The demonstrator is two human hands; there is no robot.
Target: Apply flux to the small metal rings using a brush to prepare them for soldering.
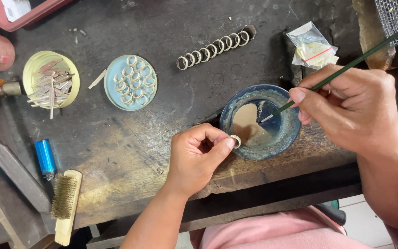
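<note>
Near, left hand (194,157) pinching a small silver ring (236,140) at the rim of the blue bowl (291,133). Right hand (355,108) gripping a thin green brush (346,67), tip dipped in the bowl's tan paste. Looks like loading the brush; next, a careful dab on the ring. Farther left, more rings in a blue lid (109,85).

— Where did the bowl (260,121) sit?
— Near the bench's (130,152) front edge, with the bag (311,46) behind it.
— And the rings?
— A row of rings (215,46) lay behind and left of the bowl. Further left stood a lid of rings (131,82), then a lid of strips (51,85).
— The brush (66,205)?
— At the front left corner, the lighter (45,158) just behind it.
</note>
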